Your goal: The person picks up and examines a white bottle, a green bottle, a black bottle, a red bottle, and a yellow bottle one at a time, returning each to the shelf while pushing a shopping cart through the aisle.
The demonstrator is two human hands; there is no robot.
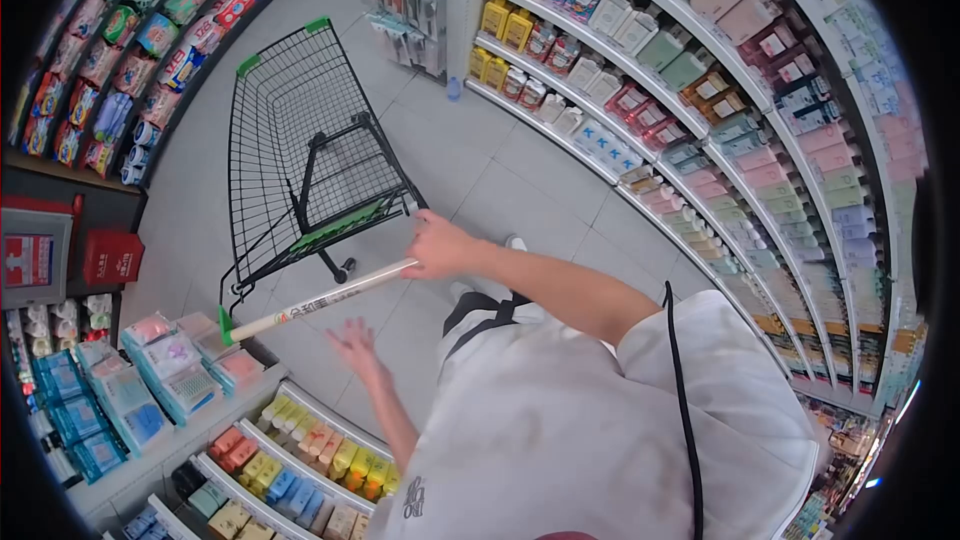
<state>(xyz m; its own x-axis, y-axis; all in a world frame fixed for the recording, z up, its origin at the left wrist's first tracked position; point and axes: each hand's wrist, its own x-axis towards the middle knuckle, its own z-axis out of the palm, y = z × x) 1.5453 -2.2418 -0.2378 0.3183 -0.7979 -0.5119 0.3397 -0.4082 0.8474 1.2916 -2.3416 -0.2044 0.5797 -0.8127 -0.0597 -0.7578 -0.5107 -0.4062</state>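
Observation:
My right hand [438,245] is wrapped round the right end of the pale handle bar [330,298] of a shopping cart [300,140]. The cart is black wire mesh with green corners and a green panel; no goods show in its basket. My left hand [358,350] is in the air just behind the bar, slightly blurred. Its fingers are spread, and nothing is in them. The green left end of the handle lies close to pink and blue packs on a low shelf.
Bottle shelves [620,60] curve along the right side. Snack-like bright packs [160,35] fill racks at upper left. Blue and white packs [165,370] stand near the cart's left side, with small colourful packs [300,440] below. Grey floor tiles [520,190] run between the shelves.

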